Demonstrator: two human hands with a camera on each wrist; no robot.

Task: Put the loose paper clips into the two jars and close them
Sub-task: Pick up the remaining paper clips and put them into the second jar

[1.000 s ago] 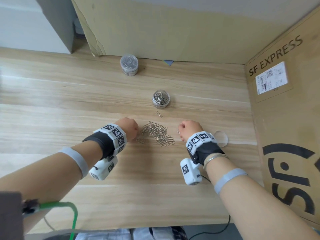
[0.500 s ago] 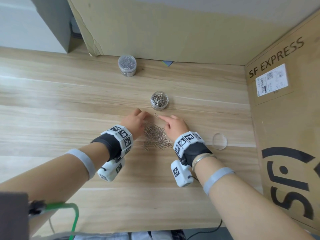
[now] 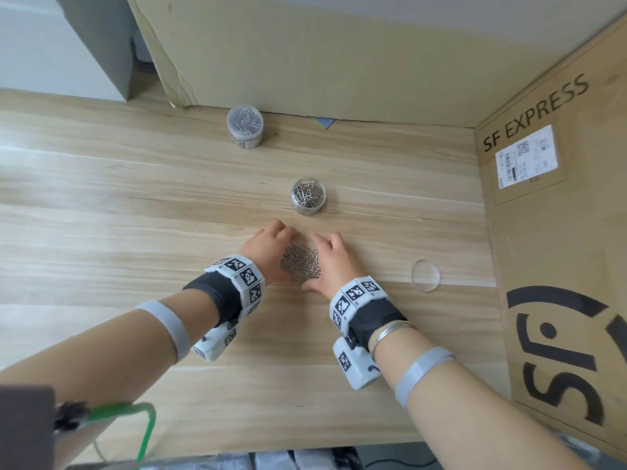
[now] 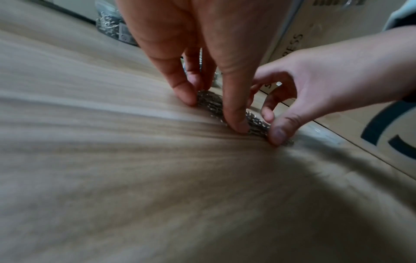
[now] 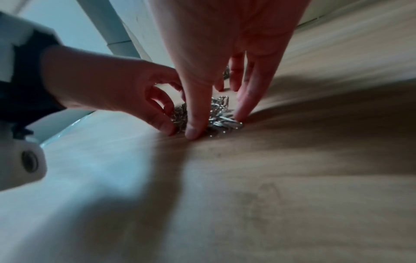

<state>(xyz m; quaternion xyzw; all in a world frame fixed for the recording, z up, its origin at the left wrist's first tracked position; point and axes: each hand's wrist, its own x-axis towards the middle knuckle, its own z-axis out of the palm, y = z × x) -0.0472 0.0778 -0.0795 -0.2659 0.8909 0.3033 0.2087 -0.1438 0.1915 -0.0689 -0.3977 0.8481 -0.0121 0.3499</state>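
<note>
Heap of silver wire paper clips (image 3: 302,263), mid-frame below the open clear plastic jar (image 3: 308,195), now squeezed tighter than earlier between left hand (image 3: 268,252) and right hand (image 3: 334,262), fingers extended, pressing, gripping nothing.

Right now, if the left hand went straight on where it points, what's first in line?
Likely the open jar, standing just past the left hand; exact line and depth uncertain.
</note>
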